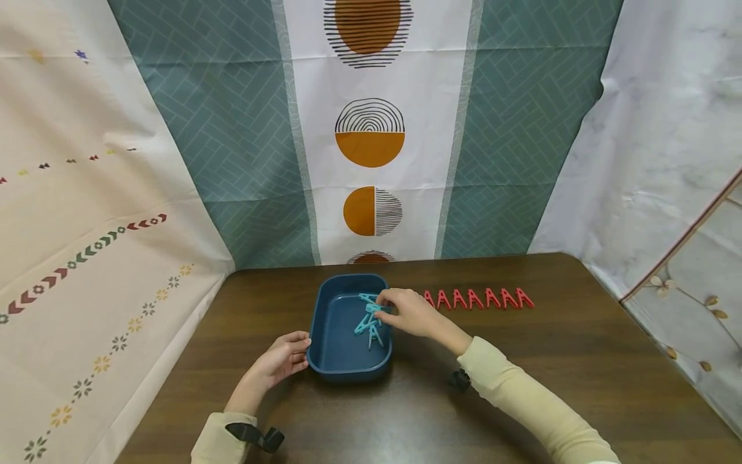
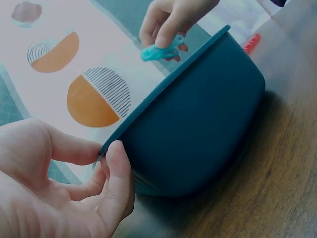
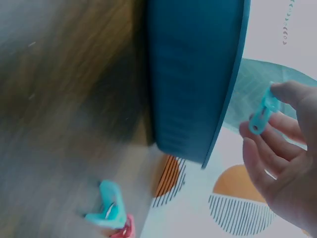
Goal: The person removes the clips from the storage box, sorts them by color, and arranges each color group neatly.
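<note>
My left hand (image 1: 282, 359) pinches the rim of a dark blue plastic bin (image 1: 339, 335) at its left side, thumb on one face and fingers on the other. Over the bin's right side, my right hand (image 1: 413, 314) holds a turquoise clothespin (image 2: 159, 53) between thumb and fingers, above rim height in the left wrist view. Several turquoise clothespins (image 1: 365, 324) lie loosely on the bin floor, partly covered by the right hand in the head view. In the right wrist view, another turquoise clothespin (image 3: 114, 210) lies on the table outside the bin.
Red clothespins (image 1: 474, 299) stand in a row on the wooden table (image 1: 551, 374), right of the bin. One red clothespin (image 3: 128, 228) shows beside the turquoise one. A patterned cloth (image 1: 377, 225) hangs behind the table's back edge.
</note>
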Demonstrator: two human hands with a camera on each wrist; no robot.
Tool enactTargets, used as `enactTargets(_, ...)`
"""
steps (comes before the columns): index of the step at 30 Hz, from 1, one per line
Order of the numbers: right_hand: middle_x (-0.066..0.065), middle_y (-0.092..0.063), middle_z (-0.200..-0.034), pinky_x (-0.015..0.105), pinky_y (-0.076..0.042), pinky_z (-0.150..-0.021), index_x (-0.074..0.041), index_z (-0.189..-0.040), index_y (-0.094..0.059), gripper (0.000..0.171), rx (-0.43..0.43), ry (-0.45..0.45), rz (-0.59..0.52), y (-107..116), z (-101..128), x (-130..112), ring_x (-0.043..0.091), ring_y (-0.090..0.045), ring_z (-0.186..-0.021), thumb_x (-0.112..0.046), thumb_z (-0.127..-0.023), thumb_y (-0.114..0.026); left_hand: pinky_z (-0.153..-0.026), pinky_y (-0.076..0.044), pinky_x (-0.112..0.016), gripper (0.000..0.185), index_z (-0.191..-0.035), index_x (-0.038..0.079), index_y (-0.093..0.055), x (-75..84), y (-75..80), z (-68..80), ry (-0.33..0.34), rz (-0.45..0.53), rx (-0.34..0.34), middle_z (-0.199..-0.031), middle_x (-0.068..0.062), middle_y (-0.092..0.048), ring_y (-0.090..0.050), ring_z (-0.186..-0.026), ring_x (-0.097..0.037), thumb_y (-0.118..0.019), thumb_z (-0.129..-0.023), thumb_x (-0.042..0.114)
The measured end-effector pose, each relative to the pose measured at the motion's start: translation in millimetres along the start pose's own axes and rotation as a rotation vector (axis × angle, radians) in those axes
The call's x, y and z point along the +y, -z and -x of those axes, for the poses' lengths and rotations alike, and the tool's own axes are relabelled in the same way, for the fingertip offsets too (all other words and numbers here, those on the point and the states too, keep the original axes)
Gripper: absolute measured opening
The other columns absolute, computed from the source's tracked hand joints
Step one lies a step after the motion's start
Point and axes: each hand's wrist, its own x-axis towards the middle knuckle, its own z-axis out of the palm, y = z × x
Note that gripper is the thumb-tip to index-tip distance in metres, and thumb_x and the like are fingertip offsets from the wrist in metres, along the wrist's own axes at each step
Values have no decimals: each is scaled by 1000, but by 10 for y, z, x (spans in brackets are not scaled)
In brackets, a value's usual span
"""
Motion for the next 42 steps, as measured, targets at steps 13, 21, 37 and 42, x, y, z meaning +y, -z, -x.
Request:
enactTargets(13, -2, -66, -89, 27, -51, -69, -15, -95, -66, 10, 233, -135, 2, 9, 240, 251, 12, -60, -78, -22, -88, -70, -65, -52, -21, 11, -106, 5, -49, 18, -81, 11, -1, -116, 96, -77, 3, -58, -57, -66, -7, -50, -99, 14)
enactTargets(21, 4, -64, -83, 28, -43, -66, -15, -91, -69, 10, 295, -244, 16, 24, 392, 415, 16, -52, -74, -22, -85, -74, -64, -53, -20, 20, -113, -1, -47, 21, -110, 15, -28, -161, 102, -76, 2, -57, -57, -67, -7, -49, -101, 14)
enactTargets(37, 3, -66, -70, 24, -36, -45, -7, -81, -69, 21, 322, -514, 32, 78, 623, 596, 11, -50, -53, -26, -79, -79, -64, -54, -19, 24, -116, -1, -44, -5, -106, 35, -10, -142, 103, -77, 1, -57, -57, -66, -6, -49, -101, 17)
enactTargets(42, 1, -58, -61, 24, -32, -41, -9, -76, -64, 26, 250, -651, 53, 97, 668, 643, 12, -45, -49, -31, -81, -76, -64, -54, -20, 25, -116, -2, -44, 1, -98, 39, -6, -132, 105, -77, 1, -57, -57, -65, -6, -50, -101, 17)
